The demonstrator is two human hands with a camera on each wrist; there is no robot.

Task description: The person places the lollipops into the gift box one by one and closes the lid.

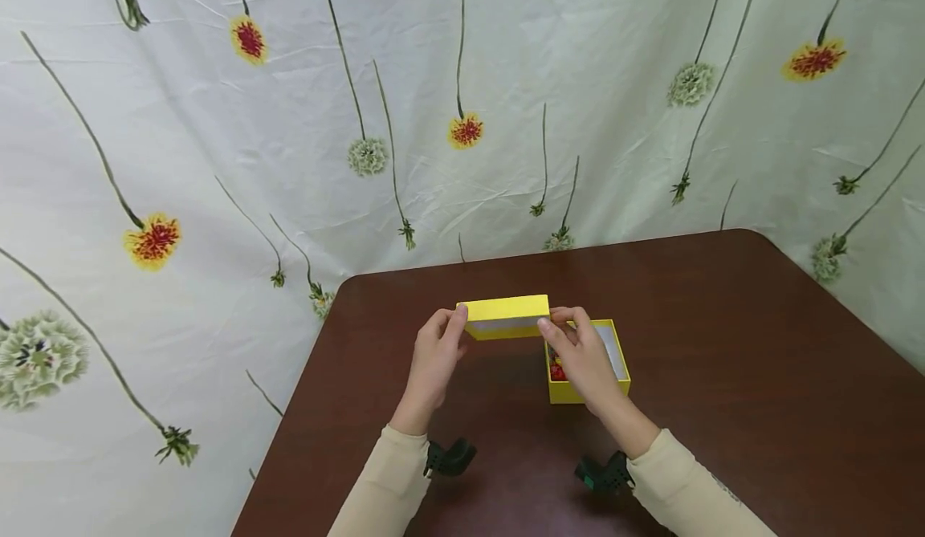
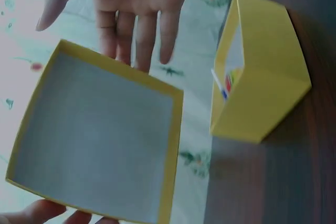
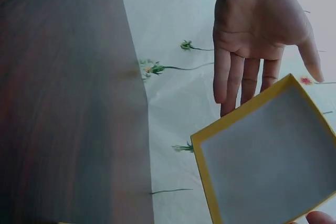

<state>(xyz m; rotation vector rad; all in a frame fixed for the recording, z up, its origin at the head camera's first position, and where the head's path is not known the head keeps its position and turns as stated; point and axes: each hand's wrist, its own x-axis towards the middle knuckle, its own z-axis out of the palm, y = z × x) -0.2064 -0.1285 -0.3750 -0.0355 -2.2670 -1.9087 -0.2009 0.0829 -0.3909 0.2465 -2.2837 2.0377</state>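
A yellow box lid (image 1: 506,309) is held up above the table, its pale inner face showing in both wrist views. My left hand (image 1: 433,356) grips the lid's left side, thumb on the near corner. On the opposite side my right hand (image 1: 584,356) pinches the right end between thumb and fingers. Beneath and behind the right hand stands the open yellow box (image 1: 567,393), partly covered by that hand. Small red and other coloured items (image 1: 557,371) lie inside it; their kind is unclear. The left wrist view also catches a thin white stick (image 2: 218,83) at the box's opening.
The dark brown wooden table (image 1: 723,320) extends under everything. Behind it hangs a white cloth (image 1: 614,55) printed with flowers. Each wrist carries a black device, one at the left wrist (image 1: 451,457) and one at the right wrist (image 1: 605,473).
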